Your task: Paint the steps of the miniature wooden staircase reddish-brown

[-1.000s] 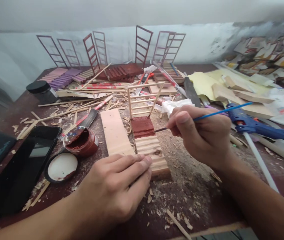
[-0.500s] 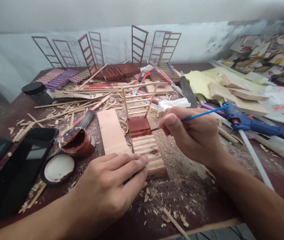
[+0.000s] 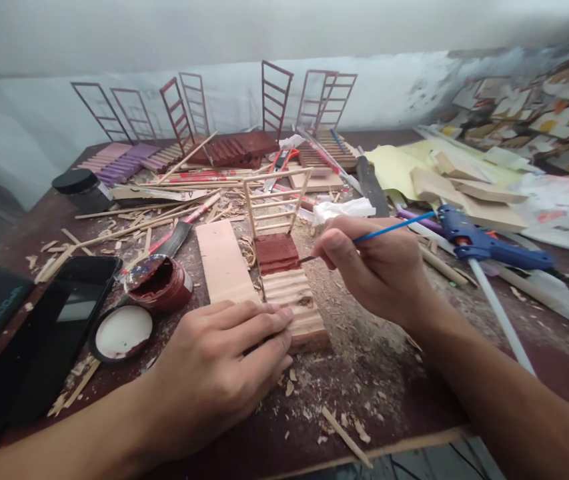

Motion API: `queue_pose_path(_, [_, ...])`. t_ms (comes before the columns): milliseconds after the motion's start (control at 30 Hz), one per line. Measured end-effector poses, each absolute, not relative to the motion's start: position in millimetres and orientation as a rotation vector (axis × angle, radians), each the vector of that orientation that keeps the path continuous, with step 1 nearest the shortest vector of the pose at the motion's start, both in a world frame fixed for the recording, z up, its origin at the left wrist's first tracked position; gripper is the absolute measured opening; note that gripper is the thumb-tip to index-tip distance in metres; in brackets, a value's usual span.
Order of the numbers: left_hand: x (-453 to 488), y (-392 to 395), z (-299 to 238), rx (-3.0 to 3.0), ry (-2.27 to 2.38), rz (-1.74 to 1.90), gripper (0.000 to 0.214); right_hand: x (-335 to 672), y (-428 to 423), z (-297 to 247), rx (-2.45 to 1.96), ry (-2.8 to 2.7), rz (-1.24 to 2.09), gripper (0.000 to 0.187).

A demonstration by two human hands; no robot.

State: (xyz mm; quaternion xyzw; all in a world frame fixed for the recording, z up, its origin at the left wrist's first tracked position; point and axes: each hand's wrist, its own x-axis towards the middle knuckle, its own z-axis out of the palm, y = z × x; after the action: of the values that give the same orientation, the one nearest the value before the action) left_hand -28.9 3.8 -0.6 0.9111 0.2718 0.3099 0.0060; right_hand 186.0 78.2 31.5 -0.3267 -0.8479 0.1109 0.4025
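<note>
In the middle of the head view lies a small ridged wooden block (image 3: 291, 290), with a thin bare-wood ladder frame (image 3: 273, 215) standing at its far end. Its far part is coated reddish-brown; the nearer ridges are bare wood. My left hand (image 3: 237, 357) holds the block by its near left side, fingers together and the thumb hidden. Pinched in my right hand (image 3: 377, 273) is a slim blue paintbrush (image 3: 397, 227), its dark tip at the right border of the painted area. An open jar of reddish-brown paint (image 3: 177, 293) stands to the left, its lid (image 3: 121, 333) lying upturned before it.
A flat bare board (image 3: 225, 260) lies left of the block. A blue glue gun (image 3: 484, 248) is at right, a black phone (image 3: 61, 327) at left. Wood sticks, shavings and a cutter (image 3: 281, 162) litter the tabletop. Several painted ladder-backed pieces (image 3: 244, 148) stand along the wall.
The camera view has shifted slightly. Both hands keep their holds, and the brush tip stays by the right edge of the painted area.
</note>
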Motion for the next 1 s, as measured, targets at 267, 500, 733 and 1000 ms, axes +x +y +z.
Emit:
queue_pose_path(267, [-28.3,3.9,0.2,2.843,0.845,0.978,0.013,187.0,79.8,33.6,-0.858,-2.139,0.132,0.04])
queue_pose_path(500, [-29.3,4.0,-1.6,2.833,0.85,0.98,0.013,184.2,75.5,33.6,-0.92,-2.046,0.169,0.041])
queue_pose_path(733, [-29.1,3.9,-0.2,2.833,0.848,0.98,0.012,183.9,77.1,34.3,-0.882,-2.084,0.17,0.041])
queue_pose_path(1000, [-29.8,3.7,-2.8,2.825,0.856,0.952,0.013,184.6,75.2,35.5,-0.876,-2.078,0.182,0.04])
